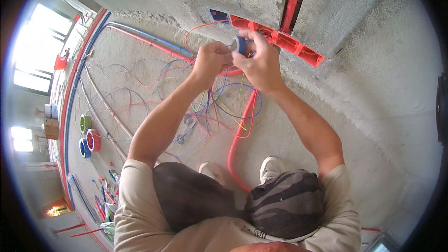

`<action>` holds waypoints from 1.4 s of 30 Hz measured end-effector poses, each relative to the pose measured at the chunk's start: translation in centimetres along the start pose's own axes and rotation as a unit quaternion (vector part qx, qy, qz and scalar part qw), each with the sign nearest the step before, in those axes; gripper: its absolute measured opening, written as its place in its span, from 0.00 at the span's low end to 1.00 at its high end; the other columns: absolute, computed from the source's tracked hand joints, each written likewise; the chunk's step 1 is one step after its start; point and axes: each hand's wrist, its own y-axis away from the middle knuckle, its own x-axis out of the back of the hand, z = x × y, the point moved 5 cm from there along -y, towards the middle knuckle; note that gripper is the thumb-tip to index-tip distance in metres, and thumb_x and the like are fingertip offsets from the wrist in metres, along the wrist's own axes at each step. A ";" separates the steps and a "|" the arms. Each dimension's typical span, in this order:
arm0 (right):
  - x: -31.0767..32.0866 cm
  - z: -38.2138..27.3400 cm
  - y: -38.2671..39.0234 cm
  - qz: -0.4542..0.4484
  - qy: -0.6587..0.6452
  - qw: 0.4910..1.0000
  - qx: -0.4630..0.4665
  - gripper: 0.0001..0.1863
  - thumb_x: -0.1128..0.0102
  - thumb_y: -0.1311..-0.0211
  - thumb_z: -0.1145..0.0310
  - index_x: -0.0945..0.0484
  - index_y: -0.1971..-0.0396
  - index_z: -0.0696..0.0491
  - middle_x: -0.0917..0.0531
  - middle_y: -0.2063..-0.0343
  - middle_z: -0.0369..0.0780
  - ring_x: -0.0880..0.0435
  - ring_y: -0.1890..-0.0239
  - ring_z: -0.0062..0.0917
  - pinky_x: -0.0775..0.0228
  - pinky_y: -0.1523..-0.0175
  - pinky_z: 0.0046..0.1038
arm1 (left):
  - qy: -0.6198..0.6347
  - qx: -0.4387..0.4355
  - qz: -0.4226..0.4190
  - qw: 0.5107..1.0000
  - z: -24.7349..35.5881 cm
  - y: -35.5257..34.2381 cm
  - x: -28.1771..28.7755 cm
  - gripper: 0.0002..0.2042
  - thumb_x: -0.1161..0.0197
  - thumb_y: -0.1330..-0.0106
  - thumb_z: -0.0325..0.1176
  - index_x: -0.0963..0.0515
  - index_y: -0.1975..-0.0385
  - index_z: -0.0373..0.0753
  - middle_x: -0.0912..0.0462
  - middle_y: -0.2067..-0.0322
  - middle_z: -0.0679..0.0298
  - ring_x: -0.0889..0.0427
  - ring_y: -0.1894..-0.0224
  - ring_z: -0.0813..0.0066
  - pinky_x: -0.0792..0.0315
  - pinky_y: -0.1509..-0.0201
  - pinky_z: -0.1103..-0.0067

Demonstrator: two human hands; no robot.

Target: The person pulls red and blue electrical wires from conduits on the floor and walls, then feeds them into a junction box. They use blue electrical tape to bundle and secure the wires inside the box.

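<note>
In my right hand point(264, 65) is a roll of blue tape point(241, 45), held between thumb and fingers in front of the wall. Close on its left, my left hand point(210, 60) is closed in a pinch, its fingertips almost against the roll. What they pinch is too small to make out. Just beyond my hands, a row of red wall boxes point(298, 49) sits low in the wall, with a blue box point(218, 15) at its left end. Thin coloured wires point(224, 98) hang and loop below my hands; their upper ends are partly hidden by my fingers.
A red conduit point(233, 151) curves across the concrete floor between my shoes point(271, 168). Blue and red pipes point(149, 39) run along the wall base at left. Wire coils point(93, 140) stand farther left, near scattered tools and pipe pieces point(105, 196).
</note>
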 end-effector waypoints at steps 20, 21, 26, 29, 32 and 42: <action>-3.0 2.4 -7.5 -0.183 0.088 0.979 -0.006 0.26 0.26 0.47 0.62 0.19 0.51 0.60 0.12 0.60 0.53 0.11 0.56 0.40 0.23 0.50 0.38 | -0.251 -0.209 0.118 0.938 1.3 3.1 -0.4 0.03 0.33 0.37 0.23 0.21 0.69 0.31 0.17 0.77 0.63 0.22 0.73 0.82 0.29 0.69 0.78; -2.5 1.3 -6.6 -0.156 0.072 0.985 -0.012 0.27 0.26 0.48 0.61 0.19 0.50 0.61 0.12 0.61 0.53 0.11 0.57 0.40 0.23 0.51 0.38 | -0.234 -0.187 0.109 0.948 1.2 2.9 0.2 0.03 0.33 0.37 0.23 0.21 0.69 0.31 0.18 0.77 0.64 0.23 0.73 0.83 0.29 0.70 0.79; -0.2 -2.3 0.3 -0.045 0.010 0.999 0.010 0.25 0.31 0.42 0.76 0.27 0.44 0.59 0.11 0.63 0.47 0.12 0.61 0.26 0.22 0.57 0.27 | -0.053 -0.065 0.069 0.994 0.2 1.6 1.4 0.05 0.32 0.39 0.23 0.22 0.73 0.32 0.20 0.77 0.67 0.27 0.76 0.85 0.35 0.75 0.82; -0.3 1.8 3.5 -0.024 -0.068 0.996 0.056 0.25 0.35 0.42 0.82 0.31 0.44 0.58 0.14 0.57 0.45 0.13 0.54 0.27 0.20 0.54 0.30 | -0.008 0.013 0.043 0.999 2.0 1.0 1.1 0.06 0.30 0.41 0.24 0.22 0.73 0.35 0.21 0.77 0.66 0.27 0.78 0.83 0.37 0.77 0.81; -0.8 5.0 3.9 -0.103 -0.041 0.991 0.076 0.20 0.41 0.41 0.83 0.30 0.48 0.58 0.16 0.54 0.46 0.14 0.50 0.30 0.21 0.50 0.30 | -0.138 -0.032 0.047 0.989 1.8 0.5 0.5 0.08 0.28 0.44 0.27 0.22 0.72 0.34 0.20 0.76 0.63 0.23 0.75 0.76 0.32 0.74 0.76; -3.0 2.3 -6.2 -0.206 0.003 0.977 -0.059 0.30 0.28 0.46 0.68 0.25 0.42 0.62 0.11 0.66 0.48 0.10 0.61 0.34 0.23 0.54 0.33 | -0.338 -0.286 0.137 0.886 2.4 4.4 -1.9 0.08 0.32 0.40 0.23 0.26 0.66 0.33 0.16 0.73 0.53 0.15 0.72 0.60 0.25 0.67 0.70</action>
